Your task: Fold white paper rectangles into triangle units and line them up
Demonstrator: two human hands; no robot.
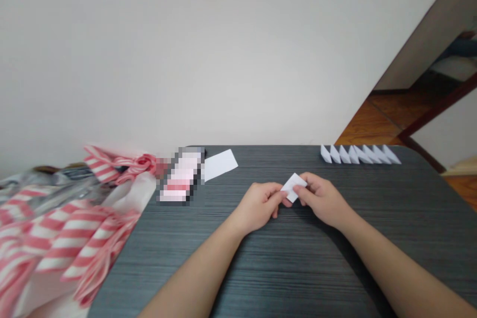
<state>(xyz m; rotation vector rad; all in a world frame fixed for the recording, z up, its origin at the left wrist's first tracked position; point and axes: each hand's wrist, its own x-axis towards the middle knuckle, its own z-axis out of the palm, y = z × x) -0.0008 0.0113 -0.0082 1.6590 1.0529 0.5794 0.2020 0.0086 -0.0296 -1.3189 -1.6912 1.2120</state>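
1. At far left, a red-and-white striped plastic bag point(63, 238) slumps at the table's edge, gathered into a knot point(143, 163) near its top. Crinkled silvery wrapping lies behind it; whatever the bag holds is hidden.
2. On the dark wood-grain table point(223, 268), a pixelated object point(181, 176) lies too blurred to identify.
3. Just beside it rests a loose rectangular sheet of white paper point(220, 165), apparently set aside within reach.
4. The left hand point(257, 207) is curled, its fingers point(276, 198) nearly closed and pinching one side of a small folded white paper piece point(293, 188).
5. The right hand point(322, 198) pinches the opposite side with its fingers point(300, 191). Both hands hold the piece above the table, seemingly to steady it between them.
6. Along the table's far edge, a row of folded white paper pieces point(357, 155) stands in an overlapping line, seemingly kept clear of the hands.
7. At far right, a wooden floor point(387, 119) shows beyond the table.
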